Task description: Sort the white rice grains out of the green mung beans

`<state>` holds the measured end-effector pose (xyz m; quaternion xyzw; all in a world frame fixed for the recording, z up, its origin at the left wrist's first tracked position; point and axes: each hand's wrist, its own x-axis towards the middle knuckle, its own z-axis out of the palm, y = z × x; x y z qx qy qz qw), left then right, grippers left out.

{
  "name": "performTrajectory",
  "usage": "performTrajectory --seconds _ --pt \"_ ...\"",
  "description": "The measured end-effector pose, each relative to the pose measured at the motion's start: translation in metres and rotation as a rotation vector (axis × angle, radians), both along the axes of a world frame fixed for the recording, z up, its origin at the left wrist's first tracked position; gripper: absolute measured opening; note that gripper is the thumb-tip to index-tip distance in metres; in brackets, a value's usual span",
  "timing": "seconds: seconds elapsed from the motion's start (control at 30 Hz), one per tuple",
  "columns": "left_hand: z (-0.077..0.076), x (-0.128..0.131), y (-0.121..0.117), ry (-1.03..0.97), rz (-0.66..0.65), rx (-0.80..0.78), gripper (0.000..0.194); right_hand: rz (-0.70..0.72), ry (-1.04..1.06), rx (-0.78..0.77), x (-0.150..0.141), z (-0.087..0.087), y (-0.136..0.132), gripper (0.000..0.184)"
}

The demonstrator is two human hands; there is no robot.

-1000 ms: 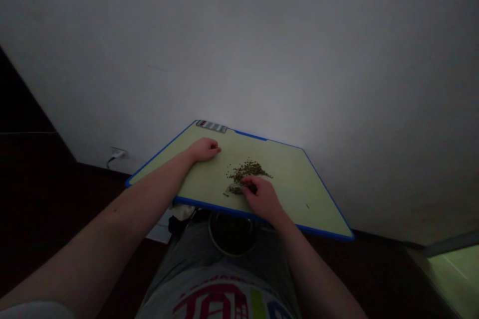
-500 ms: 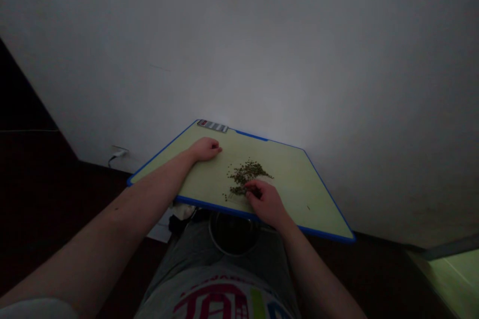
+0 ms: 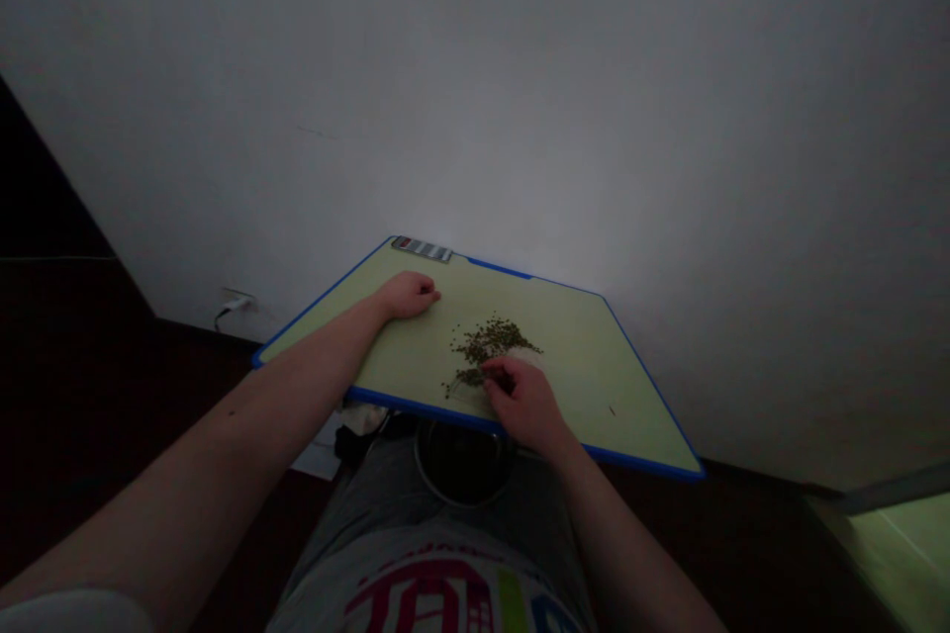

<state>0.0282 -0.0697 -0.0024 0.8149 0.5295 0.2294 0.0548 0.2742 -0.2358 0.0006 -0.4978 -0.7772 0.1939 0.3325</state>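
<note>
A loose heap of small brown-green grains, like peppercorns (image 3: 496, 340), lies spread on a pale yellow-green board with a blue rim (image 3: 423, 407). My right hand (image 3: 523, 400) is at the heap's near side, fingers curled and thumb drawn in towards them. Its fingertips touch a smaller clump of grains (image 3: 467, 377); whatever sits between them is too small to make out. My left hand (image 3: 408, 295) rests on the board left of the heap, its fingers folded in, with nothing visible in them. Below the board's near edge, a round metal bowl (image 3: 464, 465) sits at my lap.
At the board's far left corner lies a flat grey strip with printed panels (image 3: 422, 248). One thin dark bit (image 3: 613, 409) is on the right side. Behind the board stands a pale wall (image 3: 520, 99), with a plugged-in socket (image 3: 238, 301) low on the left.
My right hand has shifted slightly left over the near clump of grains. My left hand has stayed in place.
</note>
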Motion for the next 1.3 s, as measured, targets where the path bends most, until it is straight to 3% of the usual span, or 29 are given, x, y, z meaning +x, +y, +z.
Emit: performTrajectory --seconds 0.33,0.73,1.3 --pt "-0.002 0.000 0.003 0.019 -0.003 0.005 0.036 -0.073 -0.013 0.020 0.006 0.002 0.008 0.021" --pt "-0.003 0.000 0.003 0.000 -0.006 0.008 0.036 0.111 -0.119 0.031 -0.024 0.013 0.019 0.022" --pt "-0.002 0.000 0.002 0.011 -0.001 0.012 0.035 0.155 -0.012 0.019 -0.015 0.017 0.004 0.018"
